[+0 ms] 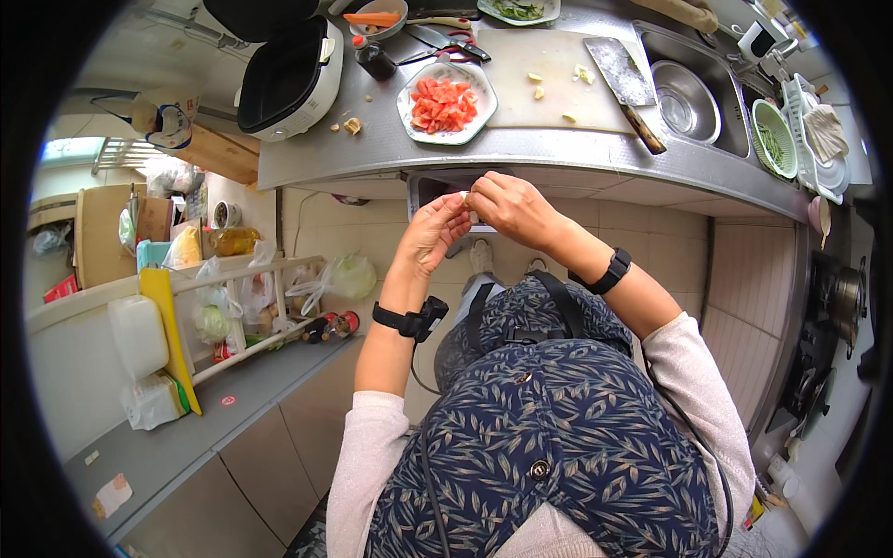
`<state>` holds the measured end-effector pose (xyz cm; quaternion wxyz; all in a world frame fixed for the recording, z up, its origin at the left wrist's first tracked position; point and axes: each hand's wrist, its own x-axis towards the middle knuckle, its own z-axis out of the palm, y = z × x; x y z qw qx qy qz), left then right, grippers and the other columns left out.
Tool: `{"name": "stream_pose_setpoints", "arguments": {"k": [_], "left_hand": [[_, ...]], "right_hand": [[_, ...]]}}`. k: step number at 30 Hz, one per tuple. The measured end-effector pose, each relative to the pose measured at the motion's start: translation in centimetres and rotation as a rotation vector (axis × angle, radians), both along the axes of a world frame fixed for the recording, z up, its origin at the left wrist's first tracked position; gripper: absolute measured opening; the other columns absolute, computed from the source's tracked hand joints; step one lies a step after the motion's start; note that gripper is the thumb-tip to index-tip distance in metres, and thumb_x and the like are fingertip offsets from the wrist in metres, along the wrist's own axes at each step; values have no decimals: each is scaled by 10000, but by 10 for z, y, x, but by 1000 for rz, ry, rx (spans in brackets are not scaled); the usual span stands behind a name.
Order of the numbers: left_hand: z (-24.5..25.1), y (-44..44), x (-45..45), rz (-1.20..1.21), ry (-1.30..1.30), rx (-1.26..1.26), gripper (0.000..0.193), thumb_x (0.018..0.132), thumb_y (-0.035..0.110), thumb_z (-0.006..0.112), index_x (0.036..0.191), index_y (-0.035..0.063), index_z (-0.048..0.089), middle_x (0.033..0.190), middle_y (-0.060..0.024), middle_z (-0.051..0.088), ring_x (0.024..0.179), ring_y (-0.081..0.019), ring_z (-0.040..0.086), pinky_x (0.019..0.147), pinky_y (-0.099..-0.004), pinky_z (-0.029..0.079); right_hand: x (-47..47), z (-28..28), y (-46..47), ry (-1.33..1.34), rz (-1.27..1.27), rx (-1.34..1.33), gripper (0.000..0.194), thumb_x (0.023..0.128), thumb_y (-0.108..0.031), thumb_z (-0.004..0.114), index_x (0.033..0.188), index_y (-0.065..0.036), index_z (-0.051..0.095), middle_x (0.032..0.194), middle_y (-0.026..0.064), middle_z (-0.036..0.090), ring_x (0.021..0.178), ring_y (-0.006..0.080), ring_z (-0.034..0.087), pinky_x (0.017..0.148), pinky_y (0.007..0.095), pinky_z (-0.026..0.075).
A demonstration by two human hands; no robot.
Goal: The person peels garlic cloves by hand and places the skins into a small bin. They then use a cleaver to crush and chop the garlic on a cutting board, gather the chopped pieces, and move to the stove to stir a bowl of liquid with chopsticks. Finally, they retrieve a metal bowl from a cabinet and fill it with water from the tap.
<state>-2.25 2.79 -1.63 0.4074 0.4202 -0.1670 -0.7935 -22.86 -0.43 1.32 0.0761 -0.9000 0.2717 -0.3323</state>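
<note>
My left hand (pixel 434 229) and my right hand (pixel 515 210) meet just off the counter's front edge. Their fingertips pinch a small pale piece (pixel 464 197), apparently a garlic clove, mostly covered by the fingers. Below them, partly hidden, is an open bin (pixel 414 190). On the counter, a white cutting board (pixel 513 77) carries several garlic pieces (pixel 536 77) and a cleaver (pixel 617 70), its handle pointing towards me. Left of the board, a plate (pixel 407 117) holds chopped tomato (pixel 444 104). Part of a garlic bulb (pixel 353 126) lies further left.
A rice cooker (pixel 296 87) stands open at left, near a dark bottle (pixel 377 59). Behind the plate lie a knife (pixel 446 43) and red-handled scissors (pixel 457 38). At right are a sink (pixel 656 42) holding a steel bowl (pixel 687 101), and a green basket (pixel 774 139) of beans.
</note>
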Motion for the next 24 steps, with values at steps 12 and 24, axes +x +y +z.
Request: {"name": "stream_pose_setpoints", "arguments": {"k": [12,24], "left_hand": [[13,9,3,5,64,29,161,951,218,695,1045,91,668,876,35,673,787,-72,647,751,-237,569],[6,-8,9,-92,4,-23,260,953,160,682,1177,30,657,1018,-45,713,886,-125,689,835,-290,591]], "right_hand": [[-5,9,0,-42,89,-123,162,753,-117,636,887,-31,614,813,52,541,798,199,585,702,317,521],[-2,-6,-5,-411,-272,458,64,816,-64,675,811,-48,613,782,116,576,703,319,617,627,393,516]]}}
